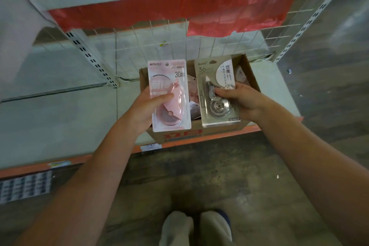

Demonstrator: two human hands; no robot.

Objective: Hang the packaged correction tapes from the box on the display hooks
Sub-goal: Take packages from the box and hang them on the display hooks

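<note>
While above cardboard box (252, 75): glossy pink pack (169, 94), grey pack (216, 90), each hand-gripped.

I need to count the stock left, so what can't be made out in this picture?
- Head view: cardboard box contents, mostly hidden behind the pink pack and grey pack.
- Small print on both packs: blurred.
- Display hooks: none discernible on the wire grid.

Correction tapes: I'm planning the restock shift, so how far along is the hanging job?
Done: nothing shows as hung; the wire grid above the box carries no packs in view. In hand: the left hand holds a pink pack and the right hand a grey pack, both over the cardboard box. Left: hanging these two, plus more packs visible inside the box.
</note>
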